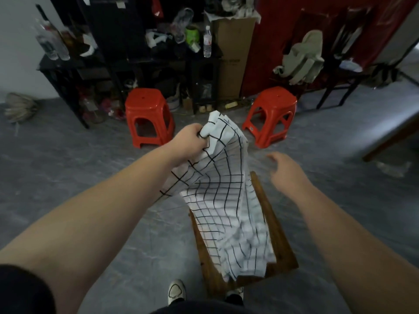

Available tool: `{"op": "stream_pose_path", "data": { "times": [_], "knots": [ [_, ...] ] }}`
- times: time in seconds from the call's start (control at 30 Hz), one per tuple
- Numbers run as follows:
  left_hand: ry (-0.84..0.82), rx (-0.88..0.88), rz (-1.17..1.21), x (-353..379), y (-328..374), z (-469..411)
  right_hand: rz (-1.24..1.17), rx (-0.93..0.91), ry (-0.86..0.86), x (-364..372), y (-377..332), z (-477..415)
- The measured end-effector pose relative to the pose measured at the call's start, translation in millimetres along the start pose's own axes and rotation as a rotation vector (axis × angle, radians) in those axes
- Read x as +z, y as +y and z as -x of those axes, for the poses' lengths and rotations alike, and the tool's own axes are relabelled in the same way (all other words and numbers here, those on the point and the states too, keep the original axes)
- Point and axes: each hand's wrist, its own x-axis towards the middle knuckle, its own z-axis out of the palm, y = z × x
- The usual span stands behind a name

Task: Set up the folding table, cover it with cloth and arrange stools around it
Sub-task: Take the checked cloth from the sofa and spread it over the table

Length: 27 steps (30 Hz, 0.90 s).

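1. Cardboard box (233,53), tall and open at the top, stands against the far wall. Crumpled white material (229,10) spills over its rim; what else it holds cannot be made out.
2. Beside the box, a black shelf unit (68,64) carries clutter. Clear bottles (51,45) stand at its left end and a water bottle (207,43) stands upright at its right end.
3. Grey floor (79,155) lies open between the shelf and the person. The left red stool (148,114) and the right red stool (271,114) stand on it, well apart from each other.
4. At the room's right side, the corner of a grey-topped table (399,130) juts in.
5. Just in front of the person stands a wooden table (281,250) with a dark brown top. Its right edge and near right corner are bare.
6. The cloth (226,200) is white with a thin black grid. Its lower part lies heaped on the tabletop, covering most of it. Its upper part rises in ripples and folds to the left hand (190,141).
7. The left hand's fingers are curled tight round a bunched end of the cloth, held up beyond the tabletop's far edge.
8. The right hand (285,171), blurred, is near the cloth's right side with fingers loosely spread, holding nothing.
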Motion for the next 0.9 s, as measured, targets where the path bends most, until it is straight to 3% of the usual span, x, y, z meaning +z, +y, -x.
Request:
{"op": "stream_pose_path", "data": {
  "times": [0.07, 0.17, 0.23, 0.4, 0.57, 0.67, 0.9],
  "knots": [
    [-0.012, -0.014, 0.031, 5, 4, -1, -0.283, 0.009, 0.002, -1, -18, 9],
    [-0.062, -0.009, 0.056, 22, 9, 7, -0.834, 0.134, -0.311, 13, -54, 33],
    [-0.089, 0.0, 0.063, 36, 9, 14, -1.023, 0.21, -0.444, 23, -71, 42],
    [-0.168, -0.054, 0.279, 64, 0, 28, -1.158, 0.288, -0.31, 43, -78, 40],
    [-0.249, -0.164, 0.509, 72, -6, 35, -1.291, 0.396, -0.375, 46, -61, 37],
    [-0.278, -0.176, 0.525, 75, -5, 37, -1.311, 0.427, -0.292, 50, -53, 35],
    [-0.094, -0.26, 0.524, 83, -11, 26, -1.347, 0.471, -0.023, 56, -37, 32]
  ]
}}
